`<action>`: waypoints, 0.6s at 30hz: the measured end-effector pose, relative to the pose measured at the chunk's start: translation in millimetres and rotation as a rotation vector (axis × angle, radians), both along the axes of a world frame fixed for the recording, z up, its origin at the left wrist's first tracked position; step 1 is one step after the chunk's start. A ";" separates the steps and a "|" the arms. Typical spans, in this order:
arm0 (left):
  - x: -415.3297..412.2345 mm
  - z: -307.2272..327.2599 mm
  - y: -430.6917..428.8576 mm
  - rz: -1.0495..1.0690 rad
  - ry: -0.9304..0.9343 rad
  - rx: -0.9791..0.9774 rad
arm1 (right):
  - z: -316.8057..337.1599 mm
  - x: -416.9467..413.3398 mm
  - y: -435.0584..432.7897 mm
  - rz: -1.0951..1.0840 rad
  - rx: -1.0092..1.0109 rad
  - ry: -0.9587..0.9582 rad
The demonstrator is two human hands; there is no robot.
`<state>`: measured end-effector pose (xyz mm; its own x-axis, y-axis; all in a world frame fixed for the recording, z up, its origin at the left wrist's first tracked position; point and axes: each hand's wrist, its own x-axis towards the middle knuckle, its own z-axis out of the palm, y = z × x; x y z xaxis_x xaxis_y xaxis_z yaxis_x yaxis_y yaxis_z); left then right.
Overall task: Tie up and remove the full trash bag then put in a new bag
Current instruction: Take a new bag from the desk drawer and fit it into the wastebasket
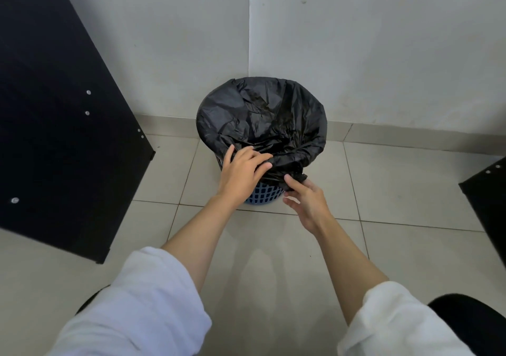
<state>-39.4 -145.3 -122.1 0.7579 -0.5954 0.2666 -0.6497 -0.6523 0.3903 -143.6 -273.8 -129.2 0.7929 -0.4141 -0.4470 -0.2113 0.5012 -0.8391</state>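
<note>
The right hand [306, 199] pinches a bunched bit of the black trash bag [260, 117] at the near side of the rim. The left hand [243, 171] lies flat on the bag's near edge, fingers spread, gripping nothing. The bag lines a blue basket bin [262, 192], which stands on the tiled floor [410, 191] in the corner where two white walls [383, 54] meet.
</note>
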 end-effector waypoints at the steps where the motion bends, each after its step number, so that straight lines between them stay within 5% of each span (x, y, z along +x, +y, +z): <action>1: -1.6 -1.3 -1.3 0.015 -0.018 0.001 | -1.9 -5.7 -4.7 0.015 0.009 -0.015; 9: -12.0 0.1 -5.0 0.130 -0.079 -0.053 | -0.2 -14.0 -3.9 -0.075 0.353 -0.170; 12: -36.8 4.9 -6.4 0.275 -0.182 -0.246 | -5.9 -10.1 3.7 -0.137 0.374 -0.168; 18: -67.3 -3.3 -22.8 0.182 0.359 -0.531 | -15.4 -13.8 4.0 -0.114 0.133 -0.108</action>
<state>-106.7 -168.1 -125.4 0.9303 -0.3069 0.2008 -0.3172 -0.3986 0.8605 -157.4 -269.8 -144.6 0.7904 -0.4468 -0.4190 -0.0595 0.6247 -0.7786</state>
